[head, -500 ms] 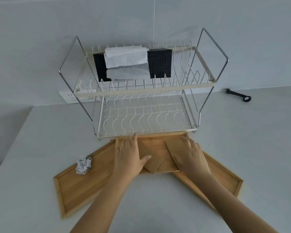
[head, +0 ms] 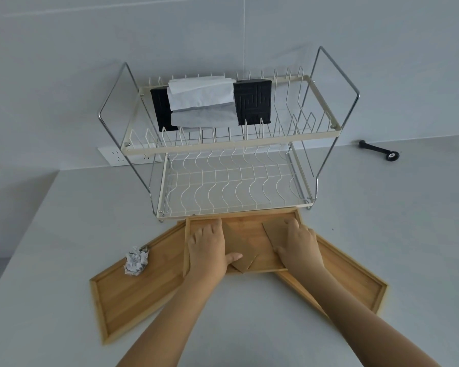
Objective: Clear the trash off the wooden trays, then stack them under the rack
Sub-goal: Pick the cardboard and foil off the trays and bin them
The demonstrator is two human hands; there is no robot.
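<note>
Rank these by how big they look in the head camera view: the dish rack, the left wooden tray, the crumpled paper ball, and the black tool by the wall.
1. dish rack
2. left wooden tray
3. crumpled paper ball and black tool look alike; the tool lies farther away, so unranked.

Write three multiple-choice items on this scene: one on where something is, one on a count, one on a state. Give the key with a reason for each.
1. Where is the crumpled paper ball?
A. on the left wooden tray
B. on the rack's top shelf
C. in the right hand

2. How many wooden trays show?
A. one
B. three
C. five

3. How does the middle tray lie?
A. fully under the rack
B. standing upright on the rack
C. overlapping the two side trays, its far edge at the rack

Key: A, the ball rests at that tray's far end. B, left, middle and right tray are seen. C, it lies over both, with the left hand and right hand flat on the cardboard pieces in it.
</note>
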